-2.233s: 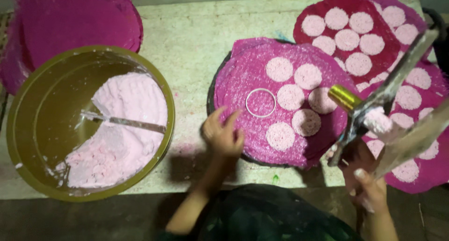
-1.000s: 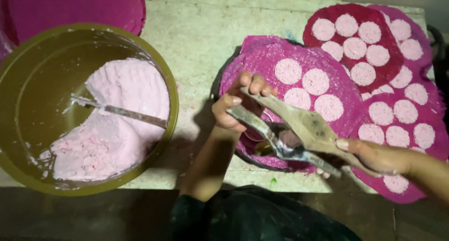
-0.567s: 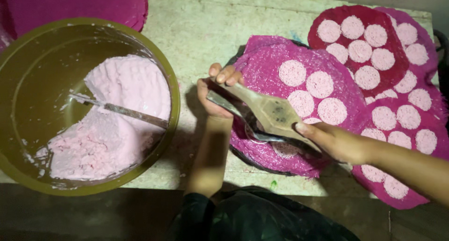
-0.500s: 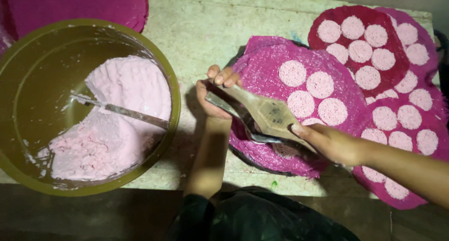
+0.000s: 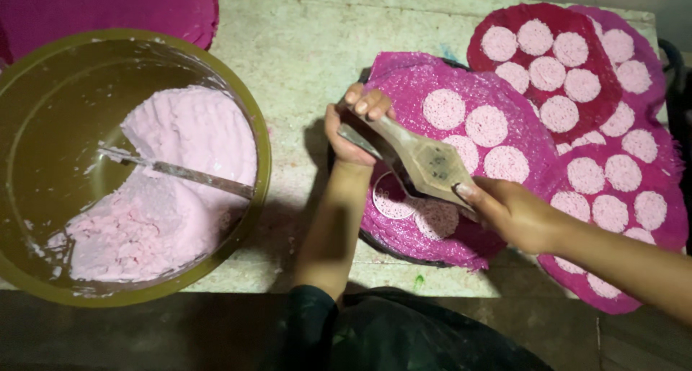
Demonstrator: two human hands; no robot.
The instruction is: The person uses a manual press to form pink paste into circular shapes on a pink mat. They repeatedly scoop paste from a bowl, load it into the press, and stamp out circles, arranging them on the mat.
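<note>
Over a round magenta woven mat (image 5: 461,155) dotted with pale pink flattened discs, a person works a flat, wedge-shaped hinged press of worn grey-brown metal (image 5: 418,158), held low across the mat's near-left part. The left hand (image 5: 353,130) grips the press's narrow end at the mat's left edge, fingers curled together and clamped around it; the right hand (image 5: 515,212) closes on the wide end above the mat's near edge, thumb on top, the other fingers tucked under and out of sight (whether they bear on the lower plate cannot be told). Beneath the press, two thin pink discs (image 5: 414,209) lie on the mat, one ringed by a faint circular outline.

Left of the mat, well apart across the pale speckled stone slab (image 5: 303,61), stands a wide olive-green round bowl (image 5: 263,162) half filled with soft pink dough, a long metal spoon (image 5: 180,173) resting in it. To the mat's right lie overlapping darker mats (image 5: 613,126), each loaded with rows of discs.

The risks look plain — the soft dough could stick to the plates and tear as a disc comes away, or a disc could drop onto one already lying there and fuse with it. The mat overhangs the slab's near edge slightly, so a downward push might tilt it and slide the nearest discs off.
</note>
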